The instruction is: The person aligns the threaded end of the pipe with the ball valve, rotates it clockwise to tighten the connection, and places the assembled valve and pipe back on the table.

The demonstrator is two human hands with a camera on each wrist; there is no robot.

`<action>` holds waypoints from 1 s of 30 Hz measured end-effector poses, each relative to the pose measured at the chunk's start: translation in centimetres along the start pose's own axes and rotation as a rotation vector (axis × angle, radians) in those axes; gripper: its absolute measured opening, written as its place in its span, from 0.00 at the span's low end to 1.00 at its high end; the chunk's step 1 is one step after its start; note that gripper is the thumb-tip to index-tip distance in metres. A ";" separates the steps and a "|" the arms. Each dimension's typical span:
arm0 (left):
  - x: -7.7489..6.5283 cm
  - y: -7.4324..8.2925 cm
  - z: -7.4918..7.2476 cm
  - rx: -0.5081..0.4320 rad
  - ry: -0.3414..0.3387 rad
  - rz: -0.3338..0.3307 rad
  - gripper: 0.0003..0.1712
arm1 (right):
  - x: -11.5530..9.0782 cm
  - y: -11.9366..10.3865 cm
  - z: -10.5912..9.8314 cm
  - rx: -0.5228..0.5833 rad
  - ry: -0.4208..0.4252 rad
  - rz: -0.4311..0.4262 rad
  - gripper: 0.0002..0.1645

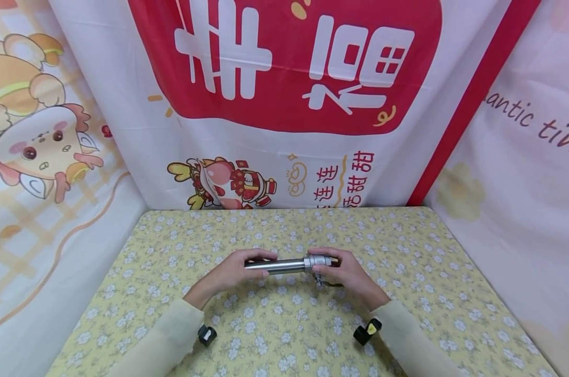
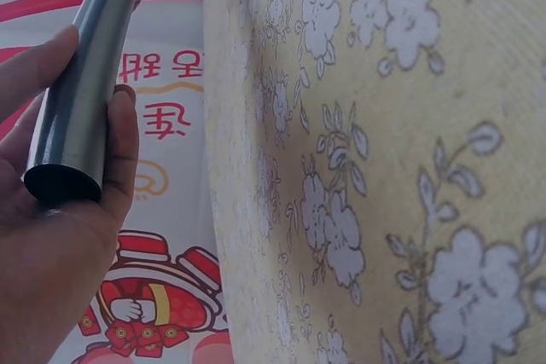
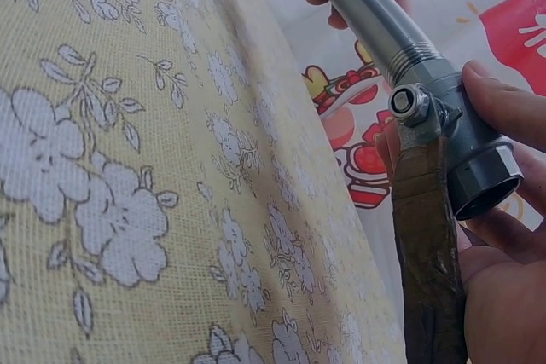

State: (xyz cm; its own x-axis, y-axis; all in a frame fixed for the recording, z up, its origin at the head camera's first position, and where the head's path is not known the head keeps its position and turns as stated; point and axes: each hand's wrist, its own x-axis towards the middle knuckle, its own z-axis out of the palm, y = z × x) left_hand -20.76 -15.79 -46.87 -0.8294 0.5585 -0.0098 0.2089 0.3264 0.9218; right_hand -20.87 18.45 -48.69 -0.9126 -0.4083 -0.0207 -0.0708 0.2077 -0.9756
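Note:
A shiny metal pipe (image 1: 286, 266) lies level between both hands, just over the table. My left hand (image 1: 237, 269) grips its plain end, thumb on the near side and fingers on the far side; the left wrist view shows that dark end of the pipe (image 2: 81, 117) against the palm. On the pipe's other end sits a ball valve (image 3: 461, 130), with pipe threads showing at the joint. My right hand (image 1: 341, 267) holds the valve body between thumb and fingers. The valve's lever handle (image 3: 422, 245), wrapped in dark brown, hangs beside the right palm.
A yellow flowered cloth (image 1: 284, 324) covers the table. Behind it hangs a white and red printed curtain (image 1: 284, 120), with more printed cloth (image 1: 34, 157) at the left and at the right. Black camera straps (image 1: 207, 335) sit on both wrists.

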 end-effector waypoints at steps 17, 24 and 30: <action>0.1 0.1 0.1 0.103 -0.008 -0.028 0.27 | -0.2 -0.2 0.0 -0.001 0.000 -0.002 0.28; 0.2 0.1 0.0 0.065 -0.018 -0.037 0.25 | -0.2 -0.3 0.0 0.005 -0.002 0.001 0.29; 0.0 0.4 -0.1 0.027 -0.025 -0.049 0.20 | -0.3 -0.2 0.0 0.005 -0.001 0.002 0.30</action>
State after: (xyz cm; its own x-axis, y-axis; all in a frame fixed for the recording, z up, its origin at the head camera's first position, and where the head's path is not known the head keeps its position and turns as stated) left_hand -20.73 -15.71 -46.45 -0.8257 0.5604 -0.0652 0.1823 0.3744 0.9092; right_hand -20.61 18.54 -48.44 -0.9124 -0.4086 -0.0230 -0.0666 0.2038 -0.9767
